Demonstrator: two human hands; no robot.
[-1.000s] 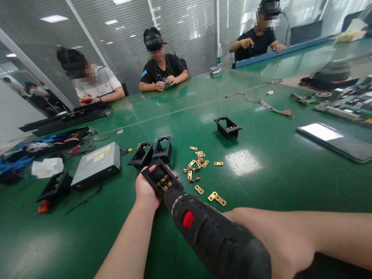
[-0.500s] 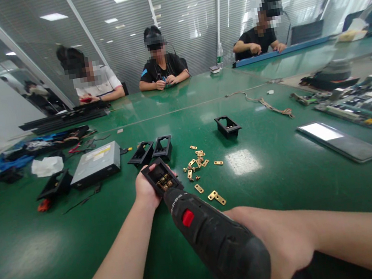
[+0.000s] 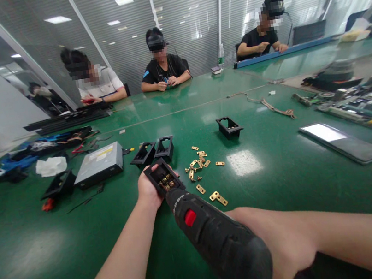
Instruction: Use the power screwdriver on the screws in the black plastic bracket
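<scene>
Black plastic housing (image 3: 163, 180) with brass contacts inside sits clamped in the left hand (image 3: 148, 189), whose fingers wrap its far and near edges and tilt its open face toward the camera, just above the green table (image 3: 283, 181). Pressed into that open face from the near side is the nose of a black electric screwdriver (image 3: 215, 242) with a red switch, its body gripped by the right hand (image 3: 274, 238), fingers closed around the handle at the bottom of the view.

Just to the right of the left-hand fingers lies a scatter of small brass plates (image 3: 199, 160), with two more brass plates (image 3: 218, 197) lying closer to the right hand. Just beyond the left fingertips stand two empty black housings (image 3: 154, 150) side by side, and farther right, well apart, another single black housing (image 3: 229, 127). To the left of the fingers rests a grey optical drive (image 3: 99, 164), with one more black housing part (image 3: 58, 184) and a white crumpled cloth (image 3: 51, 165) past it. Far to the right of the right hand lie a flat silver panel (image 3: 343, 141) and circuit boards (image 3: 363, 106). Across the table, three other people (image 3: 163, 66) sit working with their own hands.
</scene>
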